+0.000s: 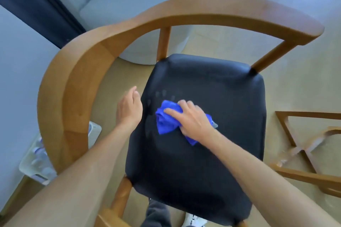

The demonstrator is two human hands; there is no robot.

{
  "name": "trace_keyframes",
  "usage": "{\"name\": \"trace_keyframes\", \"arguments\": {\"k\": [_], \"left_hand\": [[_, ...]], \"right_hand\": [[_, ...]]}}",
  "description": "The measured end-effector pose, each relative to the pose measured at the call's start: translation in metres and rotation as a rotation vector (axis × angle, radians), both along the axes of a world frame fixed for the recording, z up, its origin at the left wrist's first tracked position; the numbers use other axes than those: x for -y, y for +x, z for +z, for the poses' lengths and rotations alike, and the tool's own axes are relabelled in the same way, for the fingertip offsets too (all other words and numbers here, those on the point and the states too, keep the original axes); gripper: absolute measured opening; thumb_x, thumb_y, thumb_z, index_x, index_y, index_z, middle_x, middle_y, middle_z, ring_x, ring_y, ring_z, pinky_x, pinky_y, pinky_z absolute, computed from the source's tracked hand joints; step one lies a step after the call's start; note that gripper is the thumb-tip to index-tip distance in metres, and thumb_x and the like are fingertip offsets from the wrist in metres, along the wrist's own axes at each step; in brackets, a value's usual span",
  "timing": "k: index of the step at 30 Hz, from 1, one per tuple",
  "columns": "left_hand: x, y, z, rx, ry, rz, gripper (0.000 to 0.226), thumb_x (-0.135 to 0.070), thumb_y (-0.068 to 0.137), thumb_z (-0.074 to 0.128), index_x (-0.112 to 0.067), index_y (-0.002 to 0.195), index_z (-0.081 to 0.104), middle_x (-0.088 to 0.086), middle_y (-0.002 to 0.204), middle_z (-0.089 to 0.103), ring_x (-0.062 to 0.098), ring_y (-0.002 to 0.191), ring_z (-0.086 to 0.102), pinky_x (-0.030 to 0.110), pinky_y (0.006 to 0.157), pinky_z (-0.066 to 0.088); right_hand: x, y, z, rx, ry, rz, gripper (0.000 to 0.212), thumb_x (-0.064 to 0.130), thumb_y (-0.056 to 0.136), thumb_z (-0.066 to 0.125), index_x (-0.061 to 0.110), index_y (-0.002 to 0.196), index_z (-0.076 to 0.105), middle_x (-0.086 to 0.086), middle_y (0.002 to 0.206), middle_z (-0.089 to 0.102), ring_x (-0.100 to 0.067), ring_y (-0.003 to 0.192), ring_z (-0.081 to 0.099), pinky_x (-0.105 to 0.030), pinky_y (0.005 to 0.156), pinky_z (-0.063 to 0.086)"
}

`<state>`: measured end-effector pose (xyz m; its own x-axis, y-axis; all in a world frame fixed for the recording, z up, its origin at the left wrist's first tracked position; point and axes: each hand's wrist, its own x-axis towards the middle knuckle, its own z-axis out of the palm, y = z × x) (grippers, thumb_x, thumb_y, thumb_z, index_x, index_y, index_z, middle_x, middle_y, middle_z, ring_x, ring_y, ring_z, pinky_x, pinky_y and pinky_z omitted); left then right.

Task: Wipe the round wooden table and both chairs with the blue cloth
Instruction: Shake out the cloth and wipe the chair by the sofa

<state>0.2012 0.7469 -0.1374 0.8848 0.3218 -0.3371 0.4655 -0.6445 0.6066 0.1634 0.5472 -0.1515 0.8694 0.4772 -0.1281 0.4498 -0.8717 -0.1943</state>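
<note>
The blue cloth [167,119] is bunched near the middle of the chair [203,134] seat, pressed flat under the spread right hand [191,119]. The left hand [129,108] is held loose beside the seat's edge, gripping nothing. The cloth is judged soft and light, best palmed from above.

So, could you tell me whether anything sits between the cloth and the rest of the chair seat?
Nothing visible does. The right hand presses the blue cloth on the dark seat, bare all around it.

The right hand [191,118] hides much of the blue cloth [166,121]; the left hand [129,108] is blurred.
</note>
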Motion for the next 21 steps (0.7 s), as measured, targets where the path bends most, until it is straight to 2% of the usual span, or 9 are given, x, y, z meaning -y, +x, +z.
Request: {"name": "trace_keyframes", "arguments": {"k": [3, 5, 6, 8, 12, 14, 16, 18, 21], "left_hand": [[-0.004, -0.010, -0.011, 0.015, 0.021, 0.056, 0.045, -0.024, 0.102, 0.026, -0.011, 0.140, 0.045, 0.006, 0.144, 0.047, 0.021, 0.135, 0.038, 0.033, 0.110, 0.026], [-0.007, -0.012, -0.016, 0.038, 0.025, 0.092, 0.045, -0.024, 0.103, 0.026, -0.008, 0.140, 0.044, 0.007, 0.144, 0.046, 0.022, 0.136, 0.037, 0.033, 0.113, 0.024], [-0.008, -0.011, -0.017, 0.044, 0.030, 0.101, 0.045, -0.023, 0.103, 0.026, -0.007, 0.140, 0.044, 0.008, 0.144, 0.047, 0.023, 0.136, 0.036, 0.034, 0.113, 0.023], [-0.015, -0.007, -0.016, 0.051, 0.041, 0.128, 0.044, -0.022, 0.103, 0.027, -0.006, 0.139, 0.045, 0.010, 0.143, 0.047, 0.024, 0.135, 0.037, 0.034, 0.113, 0.023], [-0.021, 0.002, -0.007, 0.021, 0.034, 0.159, 0.045, -0.024, 0.102, 0.025, -0.007, 0.140, 0.044, 0.009, 0.146, 0.045, 0.023, 0.136, 0.036, 0.034, 0.114, 0.023], [-0.020, 0.005, -0.003, -0.009, 0.034, 0.143, 0.046, -0.025, 0.102, 0.025, -0.008, 0.141, 0.043, 0.007, 0.147, 0.044, 0.022, 0.137, 0.035, 0.034, 0.115, 0.023], [-0.019, 0.007, -0.002, -0.026, 0.046, 0.126, 0.046, -0.025, 0.103, 0.025, -0.008, 0.141, 0.042, 0.008, 0.147, 0.043, 0.022, 0.137, 0.035, 0.036, 0.114, 0.024], [-0.020, 0.006, -0.005, -0.037, 0.055, 0.101, 0.045, -0.025, 0.103, 0.026, -0.007, 0.141, 0.042, 0.009, 0.146, 0.044, 0.024, 0.136, 0.035, 0.038, 0.114, 0.024], [-0.022, -0.003, -0.013, -0.057, 0.065, 0.087, 0.045, -0.025, 0.103, 0.026, -0.007, 0.141, 0.041, 0.009, 0.147, 0.042, 0.024, 0.137, 0.034, 0.038, 0.114, 0.023]], "right_hand": [[-0.013, 0.097, -0.007, -0.007, 0.028, -0.493, 0.060, 0.007, 0.084, 0.049, 0.027, 0.139, 0.038, -0.013, 0.123, 0.041, -0.031, 0.096, 0.045, -0.036, 0.072, 0.045], [-0.041, 0.107, -0.009, -0.043, 0.086, -0.647, 0.057, 0.008, 0.083, 0.049, 0.024, 0.137, 0.039, -0.012, 0.123, 0.041, -0.031, 0.094, 0.046, -0.034, 0.067, 0.040], [-0.055, 0.091, -0.009, -0.017, 0.075, -0.583, 0.054, 0.009, 0.082, 0.048, 0.023, 0.133, 0.041, -0.012, 0.120, 0.043, -0.030, 0.091, 0.046, -0.034, 0.064, 0.036], [-0.082, 0.030, -0.010, 0.002, 0.073, -0.271, 0.052, 0.012, 0.076, 0.051, 0.024, 0.127, 0.047, -0.010, 0.113, 0.049, -0.028, 0.083, 0.047, -0.035, 0.059, 0.034], [-0.093, -0.117, -0.006, -0.325, 0.115, 0.289, 0.059, 0.038, 0.053, 0.072, 0.035, 0.110, 0.059, 0.000, 0.093, 0.059, -0.018, 0.062, 0.050, -0.024, 0.049, 0.041], [-0.083, -0.129, -0.007, -0.419, 0.099, 0.463, 0.060, 0.040, 0.051, 0.073, 0.039, 0.109, 0.058, 0.005, 0.088, 0.056, -0.014, 0.058, 0.047, -0.023, 0.046, 0.040], [-0.074, -0.091, -0.010, -0.299, 0.054, 0.550, 0.060, 0.035, 0.061, 0.071, 0.040, 0.118, 0.053, 0.002, 0.094, 0.053, -0.017, 0.065, 0.049, -0.026, 0.050, 0.041], [-0.065, -0.015, -0.011, -0.102, 0.002, 0.459, 0.058, 0.023, 0.077, 0.061, 0.035, 0.131, 0.044, -0.005, 0.106, 0.049, -0.025, 0.079, 0.050, -0.033, 0.058, 0.041], [-0.045, 0.110, -0.016, 0.108, -0.038, -0.121, 0.054, 0.012, 0.083, 0.049, 0.028, 0.133, 0.042, -0.013, 0.118, 0.043, -0.034, 0.095, 0.049, -0.035, 0.063, 0.034]]}}
